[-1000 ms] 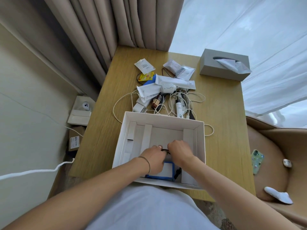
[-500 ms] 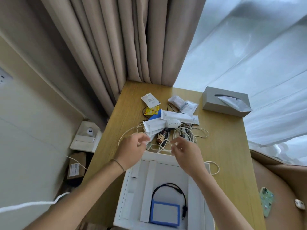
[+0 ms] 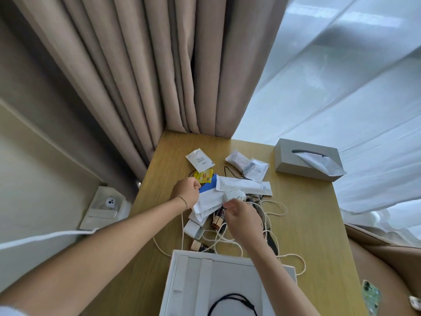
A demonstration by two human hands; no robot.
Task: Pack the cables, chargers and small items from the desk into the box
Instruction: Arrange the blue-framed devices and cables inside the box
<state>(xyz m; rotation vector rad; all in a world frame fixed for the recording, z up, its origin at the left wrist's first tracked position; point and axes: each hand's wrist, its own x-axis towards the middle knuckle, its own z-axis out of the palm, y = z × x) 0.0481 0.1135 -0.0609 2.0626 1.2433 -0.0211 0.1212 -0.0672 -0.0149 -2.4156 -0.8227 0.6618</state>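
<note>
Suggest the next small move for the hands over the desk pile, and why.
Probably close the right hand on the white charger at its fingertips and lift it toward the box; the white cables lie tangled around it.

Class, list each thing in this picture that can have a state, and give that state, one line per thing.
white box: open, a black cable lying inside
tissue box: a tissue pulled partly out
white cables: loose and tangled on the desk
white charger: on the pile, beside the right hand
beige curtain: drawn aside, sheer one showing
left hand: curled at the pile's edge; what it holds is hidden
right hand: curled over the cables; grip unclear
</note>
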